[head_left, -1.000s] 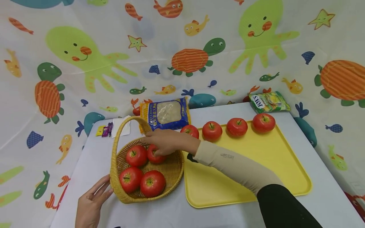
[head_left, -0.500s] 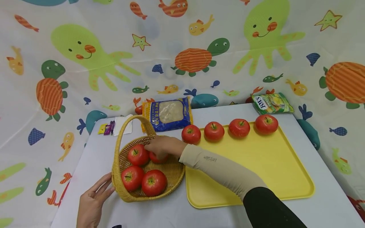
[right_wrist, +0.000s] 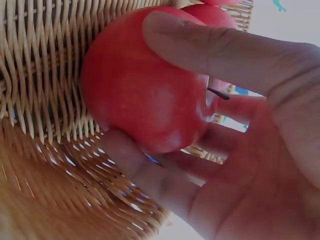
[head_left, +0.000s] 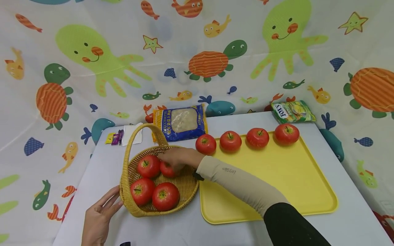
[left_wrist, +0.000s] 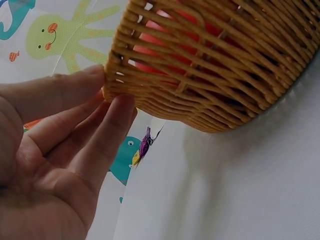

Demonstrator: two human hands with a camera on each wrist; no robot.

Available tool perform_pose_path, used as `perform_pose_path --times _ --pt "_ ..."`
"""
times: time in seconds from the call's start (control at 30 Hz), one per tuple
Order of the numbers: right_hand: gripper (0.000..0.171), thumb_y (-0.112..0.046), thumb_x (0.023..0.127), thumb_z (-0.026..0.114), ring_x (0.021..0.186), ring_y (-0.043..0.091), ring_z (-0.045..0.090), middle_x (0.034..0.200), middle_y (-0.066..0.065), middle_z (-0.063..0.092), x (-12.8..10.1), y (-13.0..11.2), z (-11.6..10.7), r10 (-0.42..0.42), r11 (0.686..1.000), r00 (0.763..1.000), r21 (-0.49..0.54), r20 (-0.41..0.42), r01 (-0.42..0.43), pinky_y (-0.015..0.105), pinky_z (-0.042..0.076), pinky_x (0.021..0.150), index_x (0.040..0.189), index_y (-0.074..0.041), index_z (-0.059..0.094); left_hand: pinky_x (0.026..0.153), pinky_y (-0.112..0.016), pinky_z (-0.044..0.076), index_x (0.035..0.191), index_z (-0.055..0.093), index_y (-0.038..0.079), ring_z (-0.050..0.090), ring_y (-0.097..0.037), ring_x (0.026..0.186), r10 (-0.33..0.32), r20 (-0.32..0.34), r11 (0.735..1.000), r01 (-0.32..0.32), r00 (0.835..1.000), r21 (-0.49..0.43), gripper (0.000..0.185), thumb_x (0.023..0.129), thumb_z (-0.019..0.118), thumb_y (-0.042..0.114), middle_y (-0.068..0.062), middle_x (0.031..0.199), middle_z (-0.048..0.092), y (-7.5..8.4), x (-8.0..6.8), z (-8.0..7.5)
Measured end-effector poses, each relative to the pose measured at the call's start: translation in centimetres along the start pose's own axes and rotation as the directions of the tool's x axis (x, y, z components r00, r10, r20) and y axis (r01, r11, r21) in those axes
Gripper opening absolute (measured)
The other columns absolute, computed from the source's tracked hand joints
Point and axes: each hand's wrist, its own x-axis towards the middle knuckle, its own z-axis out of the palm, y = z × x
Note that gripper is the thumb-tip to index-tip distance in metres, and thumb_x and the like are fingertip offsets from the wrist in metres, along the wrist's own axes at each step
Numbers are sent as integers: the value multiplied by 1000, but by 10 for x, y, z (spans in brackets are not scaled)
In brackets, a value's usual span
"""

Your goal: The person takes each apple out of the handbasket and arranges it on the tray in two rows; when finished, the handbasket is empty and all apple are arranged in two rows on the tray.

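My right hand [head_left: 175, 158] reaches into the wicker basket [head_left: 184, 191] and grips a red apple [right_wrist: 145, 85]. The right wrist view shows the thumb across one side of this apple and fingers round the other, its stem facing the palm. Three more apples share the basket: one just left of the gripped one [head_left: 148, 166], one at the front left [head_left: 142, 191] and one at the front [head_left: 165, 196]. At the basket's left side, my left hand [head_left: 100, 215] holds the rim between thumb and fingertips, as the left wrist view [left_wrist: 65, 150] shows for this hand.
A yellow tray [head_left: 271, 184] lies right of the basket, with several apples [head_left: 231, 141] lined along its far edge. Behind stand a blue pasta bag [head_left: 181, 123] and a green snack bag [head_left: 293, 111]. Small wrapped sweets [head_left: 115, 138] and a white tissue [head_left: 133, 134] lie at the back left.
My right hand has shifted slightly right and down in the basket, closing round the apple there. The left hand keeps its place at the rim. The head view has moved a little.
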Motion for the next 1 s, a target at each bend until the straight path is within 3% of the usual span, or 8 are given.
perform_pose_path --times 0.2,0.37,0.57,0.67,0.87,1.0 --pt "67 -13 79 87 106 15 56 121 4 58 -8 4 -6 -67 993 997 98 -45 72 26 51 92 136 -14 50 85 -16 57 141 61 5 65 7 106 0 2 1000 0 1000 -1 64 82 82 -4 17 121 69 -1 0 1" --pt "79 -17 79 89 114 16 52 133 7 51 -29 10 -16 -100 959 986 252 -131 131 26 52 93 146 -14 47 85 -16 57 140 62 4 66 6 106 13 4 1000 -13 1000 -21 63 82 83 -4 17 120 69 -1 0 1" --pt "78 -24 82 87 120 16 49 136 4 47 -68 30 -19 -64 859 964 478 -259 185 26 53 92 150 -21 48 85 -15 57 140 63 7 65 8 106 3 18 1000 -3 1000 0 60 83 83 -1 18 122 69 -1 1 0" --pt "76 -25 83 86 121 18 50 137 4 47 -86 41 -16 -29 812 945 543 -327 213 29 54 93 149 -21 49 85 -15 57 141 62 7 65 9 105 -5 26 1000 4 1000 11 60 85 82 0 19 122 68 -1 1 -2" --pt "79 -28 82 86 125 22 51 144 5 47 -114 63 4 102 740 897 635 -430 220 39 54 99 150 -22 46 86 -14 56 143 60 8 64 11 105 -1 28 1000 0 1000 21 63 85 83 4 19 124 67 -1 0 -3" --pt "79 -30 84 85 128 25 51 146 4 49 -136 74 20 210 678 867 706 -453 204 46 54 101 151 -23 44 86 -14 56 142 62 10 64 11 105 7 24 1000 -7 1000 26 61 85 83 5 15 131 66 -3 0 -3"
